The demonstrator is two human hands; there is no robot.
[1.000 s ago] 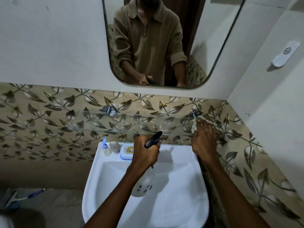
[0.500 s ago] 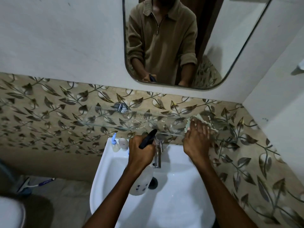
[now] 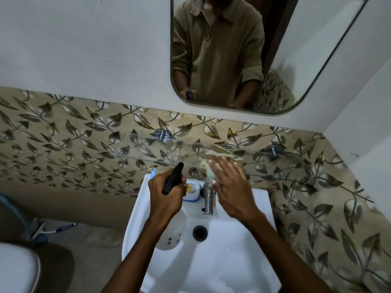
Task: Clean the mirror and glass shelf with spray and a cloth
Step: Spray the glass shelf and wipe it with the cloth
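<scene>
**Cloth on glass shelf, spray bottle over sink**

Glass shelf (image 3: 169, 153) runs across centre of frame on the leaf-pattern tile wall, held by two metal brackets (image 3: 161, 135), one centre, one further right. Mirror (image 3: 306, 60) sits upper right, w/ reflection of the person in a tan zip-neck top.

Right hand (image 3: 231, 188), centre-right, lies flat w/ fingers spread and blurred, pressing a pale green cloth (image 3: 208, 167) on the shelf's front part. Not clenched; cloth is under the palm and fingers.

Left hand (image 3: 166, 192), centre, fingers wrapped round the black trigger head of a spray bottle (image 3: 172, 231); white body hangs below the wrist over the sink (image 3: 232, 261). Small dark marks on the bottle, too small to read.

In the way under the shelf: steel tap (image 3: 209, 198) just beside the right hand, blue-and-white soap box (image 3: 192, 190) w/ yellow inside, partly hidden by left hand. Blue-tipped thing (image 3: 152, 173) peeks out behind left hand; can't tell what.

Lower left: toilet (image 3: 14, 269) edge, and a blue-handled brush (image 3: 61, 227) on the floor. No readable writing anywhere.
</scene>
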